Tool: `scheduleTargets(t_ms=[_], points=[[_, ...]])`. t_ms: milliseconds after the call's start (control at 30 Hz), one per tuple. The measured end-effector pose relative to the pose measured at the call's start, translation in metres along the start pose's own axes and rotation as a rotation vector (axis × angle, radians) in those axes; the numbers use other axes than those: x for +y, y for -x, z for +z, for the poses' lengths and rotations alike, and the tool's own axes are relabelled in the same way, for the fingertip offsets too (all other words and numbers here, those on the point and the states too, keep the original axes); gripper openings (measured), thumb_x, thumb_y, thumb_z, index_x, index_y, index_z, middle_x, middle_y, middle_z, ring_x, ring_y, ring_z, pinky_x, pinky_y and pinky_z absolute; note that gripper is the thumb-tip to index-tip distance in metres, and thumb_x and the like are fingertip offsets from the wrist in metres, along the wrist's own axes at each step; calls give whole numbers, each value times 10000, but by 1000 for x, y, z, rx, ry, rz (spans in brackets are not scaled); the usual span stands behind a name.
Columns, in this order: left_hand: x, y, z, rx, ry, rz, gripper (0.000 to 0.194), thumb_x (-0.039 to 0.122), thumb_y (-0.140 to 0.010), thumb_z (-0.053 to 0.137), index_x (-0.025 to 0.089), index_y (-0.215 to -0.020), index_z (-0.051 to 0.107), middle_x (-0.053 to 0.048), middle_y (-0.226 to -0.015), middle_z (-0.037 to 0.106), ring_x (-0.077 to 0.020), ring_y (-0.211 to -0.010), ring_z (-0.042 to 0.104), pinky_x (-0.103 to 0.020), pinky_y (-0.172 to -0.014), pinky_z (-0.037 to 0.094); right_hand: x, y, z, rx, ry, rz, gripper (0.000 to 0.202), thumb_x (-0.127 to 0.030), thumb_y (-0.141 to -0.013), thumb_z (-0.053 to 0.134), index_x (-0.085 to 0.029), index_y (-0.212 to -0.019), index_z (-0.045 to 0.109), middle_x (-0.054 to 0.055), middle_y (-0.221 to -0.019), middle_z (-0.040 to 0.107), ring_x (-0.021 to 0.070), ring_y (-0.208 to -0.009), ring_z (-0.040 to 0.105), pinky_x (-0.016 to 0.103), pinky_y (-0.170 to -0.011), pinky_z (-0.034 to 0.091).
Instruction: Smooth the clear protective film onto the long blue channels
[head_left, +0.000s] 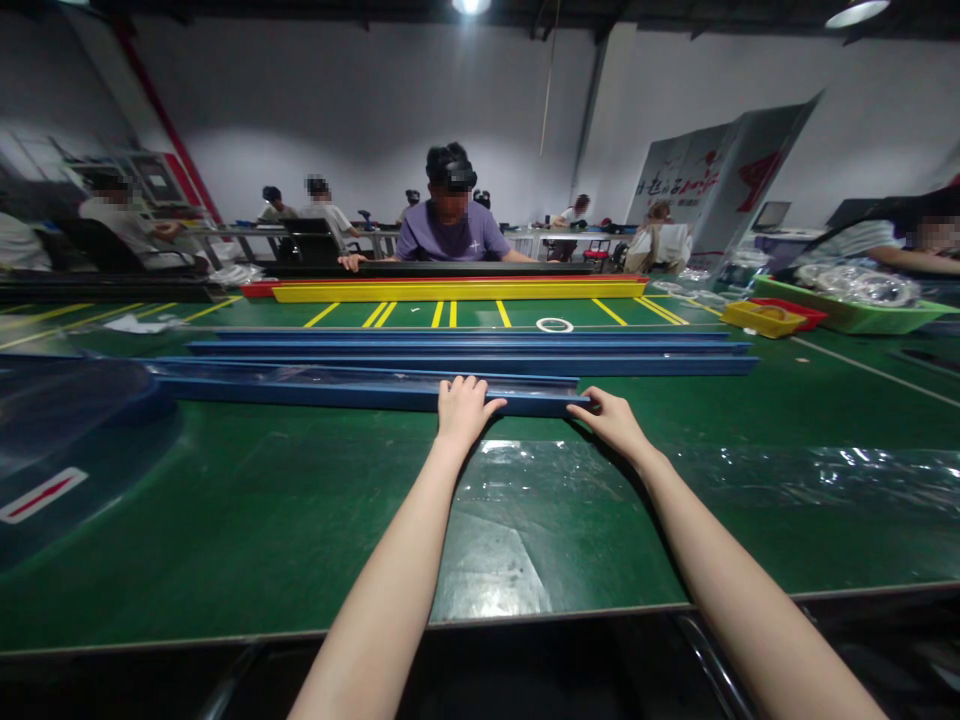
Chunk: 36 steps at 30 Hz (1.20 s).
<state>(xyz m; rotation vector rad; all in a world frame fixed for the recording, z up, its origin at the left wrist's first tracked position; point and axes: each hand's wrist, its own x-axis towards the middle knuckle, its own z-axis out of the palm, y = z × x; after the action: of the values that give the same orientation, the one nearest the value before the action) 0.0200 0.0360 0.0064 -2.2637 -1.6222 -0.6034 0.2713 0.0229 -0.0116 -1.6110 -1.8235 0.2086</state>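
A long blue channel strip [360,393] lies across the green table, with clear film showing along its trough. My left hand [463,405] grips it from above near its right end, fingers over the far side and thumb along the near wall. At that right end, my right hand [613,422] pinches the corner between thumb and fingers. Just behind lie more blue channel strips [675,364], roughly parallel to it. In front of my hands, a sheet of clear plastic film [540,470] is spread on the table.
Yellow strip [450,291], red and black strips lie at the far side, where a person in a purple shirt [450,237] sits. A tape roll [554,325] lies mid-table. Right are a yellow tray [761,319] and green tray [862,318]. Clear film with an arrow label [43,495] covers the left.
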Motion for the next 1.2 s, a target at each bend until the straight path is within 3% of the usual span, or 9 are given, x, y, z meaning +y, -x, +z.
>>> scheduleTargets(t_ms=[1200], points=[[-2,-2,5,-28,55,-27,416,553,-809,433,184,-886,609,-91,-930,628,-245,-910,508,-364,-806,306,-4,0,0,42,-56,35,299,-493,-667,556,-204,-743,545,16,-695,611,161,-659,529,262,-609,379]])
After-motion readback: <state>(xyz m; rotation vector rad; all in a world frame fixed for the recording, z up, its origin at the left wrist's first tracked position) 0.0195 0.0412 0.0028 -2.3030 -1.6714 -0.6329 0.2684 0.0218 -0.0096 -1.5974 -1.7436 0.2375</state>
